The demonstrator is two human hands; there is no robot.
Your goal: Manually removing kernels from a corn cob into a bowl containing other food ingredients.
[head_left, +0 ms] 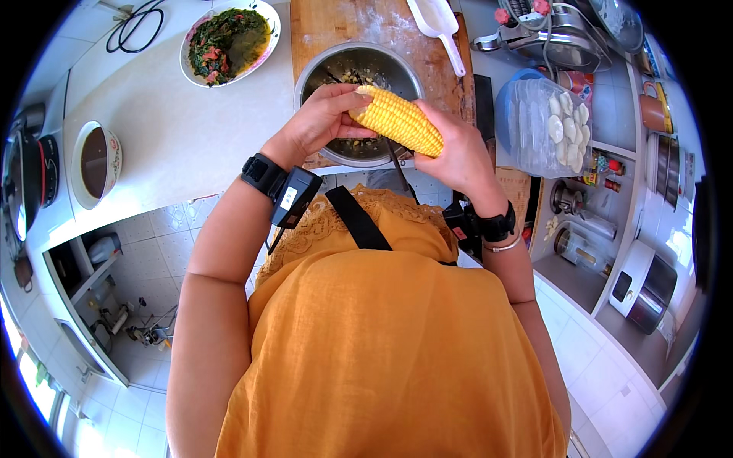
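Observation:
A yellow corn cob [404, 121] is held at a slant over a stainless steel bowl [413, 74]. My right hand [461, 143] wraps around its lower right end. At the upper left end, my left hand [335, 114] has its thumb pressed on the kernels and its fingers below. A paler patch shows on the cob near that thumb. Inside the bowl lies a chopped filling [358, 77] with dark and yellow bits, partly hidden by the cob and hands. A dark thin handle [396, 163] leans out over the bowl's near rim.
Under the bowl is a floury wooden board [332, 23] with a white scoop [438, 28]. To the left stand a plate of cooked greens [229, 48] and a bowl of dark liquid [94, 163]. A clear container of dumplings [567, 129] sits at right.

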